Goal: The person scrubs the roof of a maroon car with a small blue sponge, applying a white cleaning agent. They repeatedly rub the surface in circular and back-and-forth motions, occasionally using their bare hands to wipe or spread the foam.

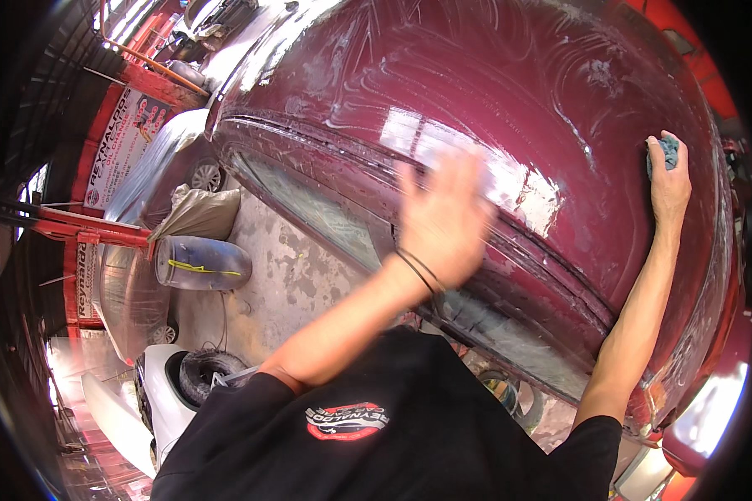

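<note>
A dark red car roof (pixel 493 75) spreads before me, streaked with whitish smears. Over its near edge, by the long trim strip, my left hand (pixel 447 209) is blurred by motion. Its fingers look spread and hold nothing; whether the palm touches the roof I cannot tell. A dark band circles that wrist. Far to the right, my right hand (pixel 670 188) rests on the roof with its fingers closed round a small teal wad (pixel 665 155), a cloth or sponge by its look. Below the trim, the side window glass (pixel 326 209) shows whitish streaks too.
A blue drum (pixel 202 262) with a yellow strip lies left on the stained concrete floor (pixel 297 275). Beyond it are a beige sack-like cover (pixel 199 213) and a car under plastic sheeting (pixel 163 159). A black tyre (pixel 205 373) sits by a white body panel lower left.
</note>
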Tool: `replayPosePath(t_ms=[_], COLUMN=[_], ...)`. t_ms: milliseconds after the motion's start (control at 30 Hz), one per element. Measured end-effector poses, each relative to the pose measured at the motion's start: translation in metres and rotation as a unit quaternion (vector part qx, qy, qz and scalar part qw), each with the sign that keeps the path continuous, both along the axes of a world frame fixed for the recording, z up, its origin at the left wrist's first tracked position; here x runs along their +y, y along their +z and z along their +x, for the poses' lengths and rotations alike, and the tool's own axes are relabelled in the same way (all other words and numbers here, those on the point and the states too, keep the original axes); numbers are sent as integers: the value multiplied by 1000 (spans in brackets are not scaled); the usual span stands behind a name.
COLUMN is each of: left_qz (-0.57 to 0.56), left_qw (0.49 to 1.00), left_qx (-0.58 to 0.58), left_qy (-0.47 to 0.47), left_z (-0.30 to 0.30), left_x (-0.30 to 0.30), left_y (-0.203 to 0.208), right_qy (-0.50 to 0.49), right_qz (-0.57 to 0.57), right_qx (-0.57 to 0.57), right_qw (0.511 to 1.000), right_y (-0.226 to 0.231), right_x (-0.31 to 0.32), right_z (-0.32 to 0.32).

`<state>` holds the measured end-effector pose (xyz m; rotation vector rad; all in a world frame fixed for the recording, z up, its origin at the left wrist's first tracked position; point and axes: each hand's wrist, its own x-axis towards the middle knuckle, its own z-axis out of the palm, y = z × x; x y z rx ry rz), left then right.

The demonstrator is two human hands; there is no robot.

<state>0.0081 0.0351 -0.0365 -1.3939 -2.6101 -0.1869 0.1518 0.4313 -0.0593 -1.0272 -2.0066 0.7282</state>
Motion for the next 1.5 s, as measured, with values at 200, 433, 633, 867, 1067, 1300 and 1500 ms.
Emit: replayPosePath(t_ms=[200, 433, 633, 867, 1067, 1300, 1500], left_qz=[-24, 20, 11, 41, 51, 150, -14], left_qw=[998, 993, 993, 998, 986, 836, 750], left_qx=[-60, -16, -70, -30, -49, -473, -617], left_qy=[-15, 117, -99, 46, -150, -236, -236], left_z=[-24, -75, 5, -149, 1, 31, 39], left_x=[-15, -22, 8, 115, 92, -31, -140], left_y=[2, -8, -2, 1, -17, 51, -2], right_qy=[-8, -5, -11, -14, -34, 59, 190], right_qz=[0, -3, 14, 18, 78, -41, -359], right_qx=[-4, -16, 13, 37, 21, 218, 522], right_qw=[1000, 1000, 1000, 999, 996, 973, 750], right_y=[1, 5, -1, 10, -9, -15, 21], right_x=[5, -4, 1, -14, 5, -9, -136], right_z=[8, -5, 3, -9, 9, -20, 82])
